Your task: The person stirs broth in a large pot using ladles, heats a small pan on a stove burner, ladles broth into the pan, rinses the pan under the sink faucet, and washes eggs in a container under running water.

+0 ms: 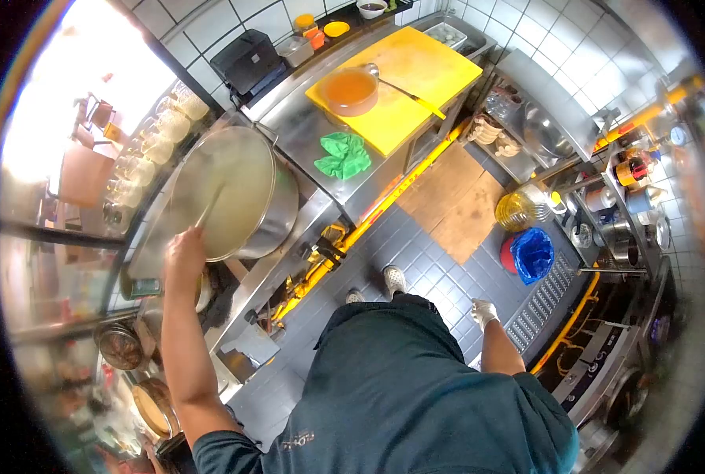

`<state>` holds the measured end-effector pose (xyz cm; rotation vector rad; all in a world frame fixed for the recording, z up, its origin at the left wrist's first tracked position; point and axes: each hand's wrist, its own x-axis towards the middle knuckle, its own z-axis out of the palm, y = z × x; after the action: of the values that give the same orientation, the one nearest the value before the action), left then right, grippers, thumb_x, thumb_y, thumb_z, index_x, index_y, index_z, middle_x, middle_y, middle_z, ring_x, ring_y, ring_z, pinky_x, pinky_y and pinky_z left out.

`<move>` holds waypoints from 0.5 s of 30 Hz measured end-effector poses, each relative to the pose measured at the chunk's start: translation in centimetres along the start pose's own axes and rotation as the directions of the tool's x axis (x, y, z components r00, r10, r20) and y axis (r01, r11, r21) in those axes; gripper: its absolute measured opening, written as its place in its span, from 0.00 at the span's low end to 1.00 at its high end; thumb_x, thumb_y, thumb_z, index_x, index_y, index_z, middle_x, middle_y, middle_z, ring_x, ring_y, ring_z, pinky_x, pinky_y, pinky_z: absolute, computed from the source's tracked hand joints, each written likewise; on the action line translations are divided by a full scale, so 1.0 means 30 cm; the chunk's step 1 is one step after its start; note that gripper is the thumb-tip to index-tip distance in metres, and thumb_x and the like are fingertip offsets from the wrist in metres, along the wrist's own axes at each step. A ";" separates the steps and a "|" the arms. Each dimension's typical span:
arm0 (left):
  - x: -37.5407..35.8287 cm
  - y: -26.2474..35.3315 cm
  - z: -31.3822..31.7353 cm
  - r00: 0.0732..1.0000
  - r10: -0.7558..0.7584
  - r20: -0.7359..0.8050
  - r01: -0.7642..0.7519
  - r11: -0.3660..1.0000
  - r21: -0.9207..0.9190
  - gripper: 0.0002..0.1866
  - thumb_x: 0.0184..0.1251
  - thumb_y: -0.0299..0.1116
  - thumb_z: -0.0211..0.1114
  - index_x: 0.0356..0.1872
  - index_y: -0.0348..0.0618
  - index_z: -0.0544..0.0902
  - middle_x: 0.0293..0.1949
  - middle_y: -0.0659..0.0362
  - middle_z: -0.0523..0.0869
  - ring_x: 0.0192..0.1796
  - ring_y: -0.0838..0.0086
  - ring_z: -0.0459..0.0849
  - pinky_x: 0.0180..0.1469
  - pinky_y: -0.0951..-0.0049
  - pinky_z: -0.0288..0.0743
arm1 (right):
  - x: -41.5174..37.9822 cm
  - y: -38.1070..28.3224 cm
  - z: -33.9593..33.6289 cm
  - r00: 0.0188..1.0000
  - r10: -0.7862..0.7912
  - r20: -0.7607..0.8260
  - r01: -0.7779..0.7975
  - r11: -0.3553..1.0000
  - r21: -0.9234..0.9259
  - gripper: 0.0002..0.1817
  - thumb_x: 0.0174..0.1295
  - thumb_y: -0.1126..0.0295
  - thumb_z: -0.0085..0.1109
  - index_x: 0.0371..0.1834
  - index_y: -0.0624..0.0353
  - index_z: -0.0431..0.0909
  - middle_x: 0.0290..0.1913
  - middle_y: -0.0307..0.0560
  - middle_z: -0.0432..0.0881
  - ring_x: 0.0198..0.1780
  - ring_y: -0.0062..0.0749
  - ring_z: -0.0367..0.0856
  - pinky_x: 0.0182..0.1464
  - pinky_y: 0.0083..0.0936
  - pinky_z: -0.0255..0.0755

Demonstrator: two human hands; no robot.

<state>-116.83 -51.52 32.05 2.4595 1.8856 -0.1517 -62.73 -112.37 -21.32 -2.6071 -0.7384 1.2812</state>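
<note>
My left hand (pixel 185 251) is closed round the long pale handle of a stirring utensil (pixel 208 207). The utensil's lower end dips into a large steel stockpot (pixel 277 201) of cloudy, pale liquid, so its head is hidden. Steam blurs the surface there. My right hand (pixel 484 312), in a white glove, hangs low at my side over the floor, away from any surface. Its fingers look loosely bent and nothing shows in them. Right of the pot lies a crumpled green cloth (pixel 343 156) on the steel counter (pixel 297 134).
A yellow cutting board (pixel 423 71) carries a bowl of orange liquid (pixel 351 91) and a yellow-handled ladle (pixel 411 95). Glass mugs (pixel 155 146) line the ledge beyond the pot. Yellow pipe (pixel 368 217) runs along the counter front. A blue-lined bin (pixel 532 254) and cardboard (pixel 451 201) are on the floor.
</note>
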 end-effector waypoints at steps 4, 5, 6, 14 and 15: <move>-0.054 -0.111 0.014 0.996 0.088 -0.023 -0.083 0.983 0.167 0.09 0.63 0.29 0.65 0.42 0.38 0.86 0.42 0.42 0.89 0.49 0.45 0.87 0.51 0.49 0.82 | 0.015 -0.117 -0.053 0.950 0.291 0.110 -0.309 0.921 0.237 0.21 0.65 0.61 0.60 0.62 0.38 0.81 0.53 0.47 0.88 0.52 0.43 0.88 0.55 0.35 0.82; -0.060 -0.147 0.023 0.992 0.123 -0.018 -0.117 0.973 0.199 0.08 0.63 0.29 0.65 0.41 0.38 0.87 0.41 0.43 0.89 0.48 0.44 0.87 0.51 0.49 0.82 | 0.056 -0.067 -0.013 0.979 0.195 0.058 -0.203 0.958 0.204 0.21 0.65 0.61 0.60 0.63 0.39 0.81 0.54 0.47 0.88 0.53 0.42 0.88 0.55 0.35 0.82; -0.083 -0.139 -0.006 0.993 0.113 0.018 -0.114 0.969 0.217 0.08 0.63 0.30 0.65 0.39 0.38 0.87 0.40 0.42 0.89 0.47 0.44 0.88 0.50 0.50 0.82 | 0.134 0.020 0.058 0.995 0.096 0.011 -0.096 0.982 0.165 0.22 0.66 0.61 0.59 0.64 0.39 0.80 0.54 0.46 0.88 0.54 0.41 0.88 0.56 0.34 0.82; -0.143 -0.152 -0.327 0.913 0.169 0.371 -0.253 0.948 0.192 0.09 0.61 0.32 0.65 0.35 0.39 0.89 0.34 0.42 0.88 0.38 0.47 0.88 0.44 0.55 0.82 | 0.154 0.039 0.250 0.973 -0.231 0.023 0.217 0.869 -0.446 0.19 0.68 0.62 0.58 0.62 0.43 0.81 0.56 0.43 0.88 0.54 0.37 0.88 0.52 0.34 0.82; -0.131 -0.168 -0.339 0.889 0.200 0.411 -0.294 0.939 0.178 0.09 0.60 0.32 0.65 0.36 0.40 0.89 0.34 0.43 0.88 0.39 0.48 0.88 0.44 0.55 0.82 | 0.095 -0.027 0.194 0.993 -0.073 0.091 0.100 0.937 -0.334 0.19 0.68 0.62 0.59 0.61 0.43 0.81 0.56 0.43 0.88 0.53 0.37 0.88 0.52 0.34 0.82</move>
<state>-122.14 -53.07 42.72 2.5415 1.4455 -0.8312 -66.07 -110.77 -26.70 -2.7547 -1.1692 1.3393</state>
